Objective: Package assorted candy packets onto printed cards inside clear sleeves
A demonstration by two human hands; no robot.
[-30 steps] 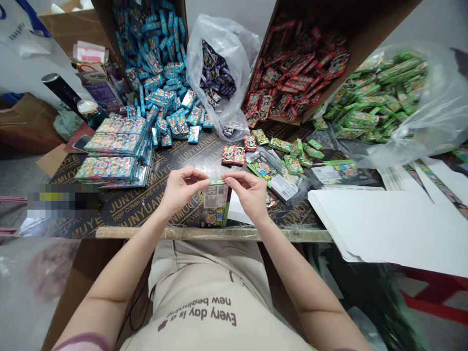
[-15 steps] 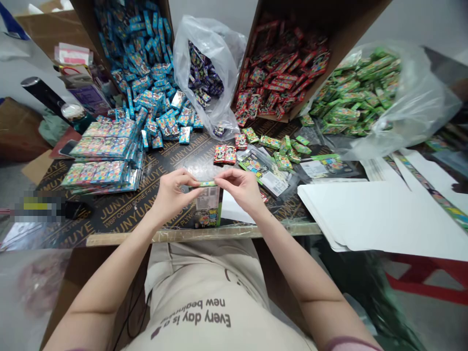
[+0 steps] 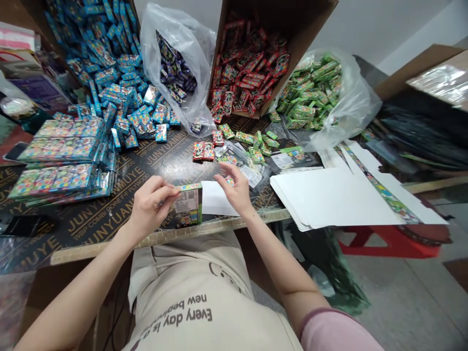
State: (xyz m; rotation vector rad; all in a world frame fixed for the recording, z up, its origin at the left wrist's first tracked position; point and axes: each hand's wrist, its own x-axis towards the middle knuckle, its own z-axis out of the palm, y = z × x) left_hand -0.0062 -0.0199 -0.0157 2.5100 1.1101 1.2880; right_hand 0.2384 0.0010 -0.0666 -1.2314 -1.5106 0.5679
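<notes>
My left hand (image 3: 151, 202) is closed, pinching the top left corner of a thin printed box (image 3: 188, 209) with a green edge and a pale label-like panel. The box stands upright near the table's front edge. My right hand (image 3: 236, 187) is off the box, its thumb and fingers apart and nothing visibly held. Below its fingers a white sheet (image 3: 217, 200) lies on the table, just right of the box. Beyond my hands are a pair of small red boxes (image 3: 203, 151) and several loose green boxes (image 3: 258, 146).
At left stand stacks of wrapped blue packs (image 3: 60, 161). Piles of blue (image 3: 127, 92) and red boxes (image 3: 248, 73), with plastic bags of purple (image 3: 175, 73) and green ones (image 3: 310, 92), line the back. White card sheets (image 3: 329, 195) overhang the front edge at right.
My right hand has let go of the box's top edge and opened, moving off to the right. My left hand still grips the box. The camera view has turned to the right.
</notes>
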